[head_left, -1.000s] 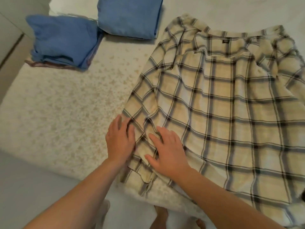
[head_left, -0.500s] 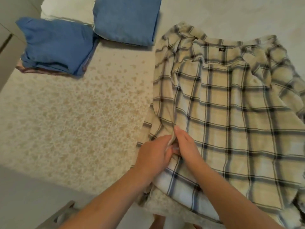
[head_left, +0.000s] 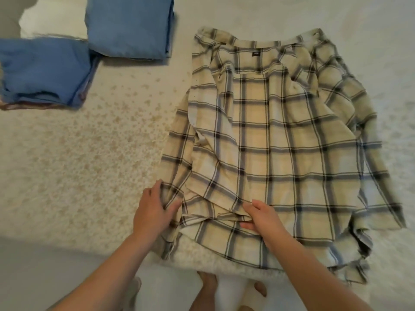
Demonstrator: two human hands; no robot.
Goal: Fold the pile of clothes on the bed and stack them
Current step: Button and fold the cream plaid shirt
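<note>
Left edge folded in, hands now apart at the hem.
Head view: half a second ago your hands met at one spot; now your left hand (head_left: 152,212) pinches the plaid shirt (head_left: 280,153) by its outer corner, fingers curled on cloth, and your right hand (head_left: 258,217) grips the folded flap. Shirt lies collar-away on the bed (head_left: 78,164); sleeve fold next, I judge. Neck label (head_left: 256,53) unreadable.

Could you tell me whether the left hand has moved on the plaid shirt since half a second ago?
Yes. The left hand has moved apart from the right hand, out to the plaid shirt's left edge.
</note>
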